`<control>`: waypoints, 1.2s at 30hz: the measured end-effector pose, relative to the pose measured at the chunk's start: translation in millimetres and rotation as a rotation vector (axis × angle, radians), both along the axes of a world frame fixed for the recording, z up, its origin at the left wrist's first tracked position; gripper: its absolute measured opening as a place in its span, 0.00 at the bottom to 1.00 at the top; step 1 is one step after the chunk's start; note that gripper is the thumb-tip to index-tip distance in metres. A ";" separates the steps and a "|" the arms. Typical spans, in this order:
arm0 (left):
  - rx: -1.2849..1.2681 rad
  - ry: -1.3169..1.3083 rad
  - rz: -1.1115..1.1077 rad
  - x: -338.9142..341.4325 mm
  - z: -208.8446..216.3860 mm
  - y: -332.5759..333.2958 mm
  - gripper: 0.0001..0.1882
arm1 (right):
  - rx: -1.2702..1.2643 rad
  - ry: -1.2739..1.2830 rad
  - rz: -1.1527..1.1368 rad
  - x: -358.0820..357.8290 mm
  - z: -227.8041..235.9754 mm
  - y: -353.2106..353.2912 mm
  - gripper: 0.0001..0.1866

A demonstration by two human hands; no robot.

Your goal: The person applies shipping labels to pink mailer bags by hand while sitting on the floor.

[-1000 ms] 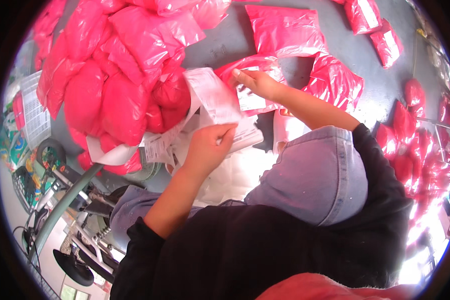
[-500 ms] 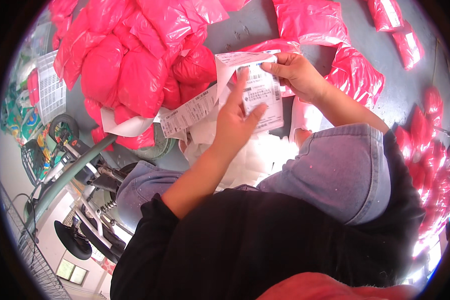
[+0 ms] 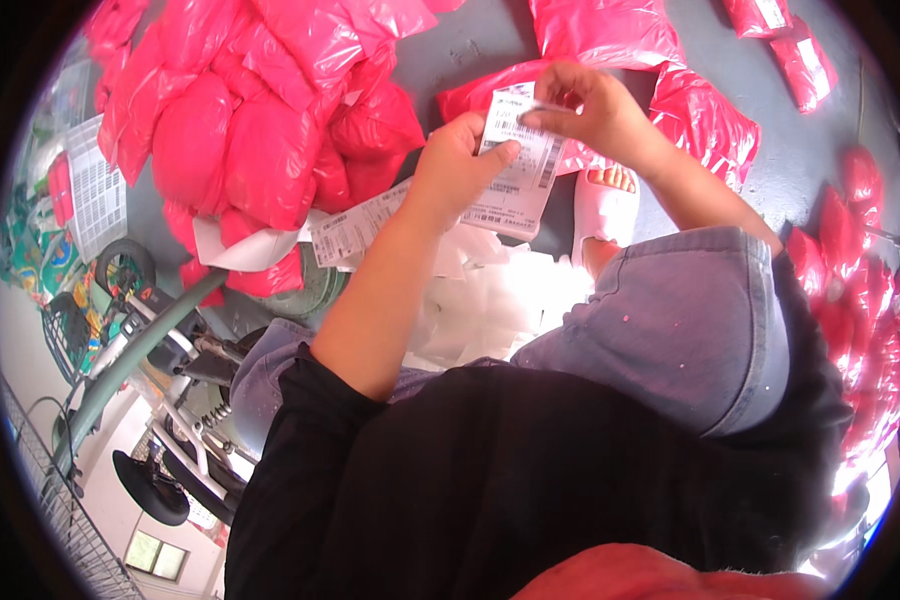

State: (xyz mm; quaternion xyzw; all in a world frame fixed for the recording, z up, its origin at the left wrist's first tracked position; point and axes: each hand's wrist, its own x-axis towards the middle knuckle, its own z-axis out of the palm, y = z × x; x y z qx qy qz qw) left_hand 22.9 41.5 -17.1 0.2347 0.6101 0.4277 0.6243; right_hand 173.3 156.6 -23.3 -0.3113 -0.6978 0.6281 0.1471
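Clamping the labels (image 3: 520, 190) along their left side with the left hand (image 3: 453, 168), with thumb over the printed face and fingers behind; grip together on the paper. Pinching the top edge of the same labels with the right hand (image 3: 602, 118), with thumb on the face and fingers curled close; grip together there too. Held up between both hands, tilted, with the print facing up, above the grey floor (image 3: 475, 45).

Just left of the left forearm, a printed strip (image 3: 345, 230); impossible to tell whether joined to the labels, being partly hidden by the arm. Below the hands, between the legs, a heap of white paper (image 3: 470, 305). Just beyond the hands, a pink bag (image 3: 465, 95), with a larger bag (image 3: 605, 30) farther off. At upper left, a tall pile (image 3: 270, 130) of pink bags, with a tub (image 3: 315, 292) near its foot. Below the right hand, a white sandal (image 3: 602, 215) on the right foot. At lower left, a bike (image 3: 150, 487).
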 end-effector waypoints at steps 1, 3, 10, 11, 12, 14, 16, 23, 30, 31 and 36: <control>-0.010 0.044 -0.021 1.8 -4.8 -0.6 0.09 | -0.069 0.006 -0.024 0.6 -3.6 -1.9 0.11; -0.065 -0.003 0.014 8.8 -7.4 6.8 0.08 | -0.082 -0.007 -0.059 5.9 -10.0 -1.7 0.08; -0.078 -0.011 0.086 37.2 -49.0 41.5 0.15 | 0.449 0.062 -0.293 28.0 -19.2 12.4 0.06; -0.101 0.020 0.066 41.6 -53.4 46.7 0.16 | 0.437 0.033 -0.298 32.9 -22.9 17.0 0.05; -0.124 0.050 0.047 46.0 -57.9 52.3 0.17 | 0.446 0.029 -0.298 37.0 -26.2 22.2 0.05; -0.085 -0.015 0.051 55.3 -66.7 65.9 0.23 | 0.450 -0.071 -0.342 43.7 -33.1 32.5 0.05; -0.252 0.106 0.000 59.3 -80.0 77.6 0.29 | 0.274 -0.119 -0.403 49.4 -40.0 45.9 0.05; -0.499 -0.705 0.050 74.6 -109.5 72.7 0.32 | 0.430 -0.401 -0.267 63.8 -104.4 174.4 0.10; -0.584 -1.040 0.082 97.4 -131.8 98.6 0.41 | 0.425 -0.613 -0.156 39.4 -149.7 255.8 0.11; -0.626 -1.048 0.110 99.4 -136.3 96.2 0.41 | 0.518 -0.688 -0.112 36.2 -155.5 253.2 0.10; -0.832 -0.969 0.092 102.0 -154.1 40.7 0.40 | 0.921 -0.624 -0.163 43.0 -183.5 235.9 0.10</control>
